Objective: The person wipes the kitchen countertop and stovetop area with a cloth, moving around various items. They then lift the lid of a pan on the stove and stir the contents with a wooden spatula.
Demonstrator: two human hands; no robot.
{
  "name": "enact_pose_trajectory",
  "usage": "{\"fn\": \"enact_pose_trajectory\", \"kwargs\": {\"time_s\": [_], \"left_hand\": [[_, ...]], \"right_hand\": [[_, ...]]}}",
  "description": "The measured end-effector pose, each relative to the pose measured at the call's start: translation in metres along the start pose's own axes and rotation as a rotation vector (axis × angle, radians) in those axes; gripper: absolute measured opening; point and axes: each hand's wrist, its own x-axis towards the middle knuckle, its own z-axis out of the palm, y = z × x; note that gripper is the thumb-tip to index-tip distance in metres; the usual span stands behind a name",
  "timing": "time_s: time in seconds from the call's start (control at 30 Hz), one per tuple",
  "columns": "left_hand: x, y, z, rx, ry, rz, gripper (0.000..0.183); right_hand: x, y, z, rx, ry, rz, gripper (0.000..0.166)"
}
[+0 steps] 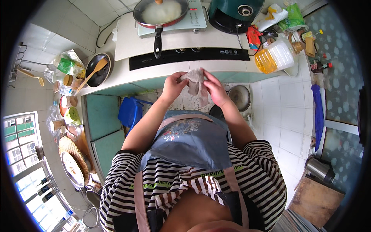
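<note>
A crumpled grey-pink cloth [196,82] is held up between my two hands, in front of the counter's edge. My left hand [174,86] pinches its left side between thumb and fingers. On the other side my right hand [214,88] grips the cloth, whose loose end hangs below. Beyond the hands, a frying pan with a glass lid [162,13] sits on an induction cooker [189,24], its black handle pointing towards me. Pale food shows through the lid.
A black pan [97,69] with a wooden spatula [98,66] lies at the left. A dark green air fryer [232,14] stands back right, near a tilted oil bottle [274,56]. Below the counter are a blue plastic bin [129,111] and a metal pan [240,97].
</note>
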Motion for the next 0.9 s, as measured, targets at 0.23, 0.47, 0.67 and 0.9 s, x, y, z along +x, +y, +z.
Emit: {"fn": "enact_pose_trajectory", "kwargs": {"time_s": [0.23,0.47,0.67,0.9], "left_hand": [[-0.013,-0.022,0.005,-0.41,0.158,-0.304,0.043],[-0.026,-0.045,-0.003,-0.259,0.18,-0.233,0.021],[-0.026,-0.057,-0.027,-0.197,0.34,-0.233,0.022],[-0.033,-0.04,-0.059,-0.204,0.423,-0.282,0.02]], "right_hand": [[0.017,0.037,0.005,-0.162,0.138,-0.006,0.02],[0.021,0.047,0.006,-0.573,0.171,-0.008,0.023],[0.029,0.055,-0.029,-0.864,0.272,-0.164,0.032],[0.025,0.041,-0.065,-0.728,0.447,-0.075,0.026]]}}
